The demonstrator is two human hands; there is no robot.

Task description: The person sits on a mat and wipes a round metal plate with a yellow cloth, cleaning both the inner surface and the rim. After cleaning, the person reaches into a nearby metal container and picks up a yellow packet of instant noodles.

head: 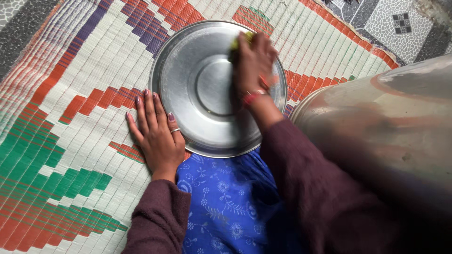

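Round steel plate (197, 89), shallow, with a raised rim and a flat circular centre, lying on a woven mat (70, 117) at the middle of the view, its near rim just above a blue floral-print cloth (226, 207). Right hand (254, 61), blurred, set over the plate at its 2 o'clock side, fingers curled down onto a small yellow-green pad (241, 40) pressed against the plate's inner face; only an edge of the pad shows past the fingertips. A red band sits at that wrist. Left hand (157, 129) at the plate's 8 o'clock, palm down on the mat, fingers spread and released, grasping nothing; the thumb side touches the plate's rim, with a ring on one finger. Both arms wear dark maroon sleeves. Large metal vessel (386, 122), dull and smeared, at the plate's 4 o'clock, just beside it. Mat patterned in cream, red, green and purple; patterned floor tiles (400, 23) beyond it at 1 o'clock.
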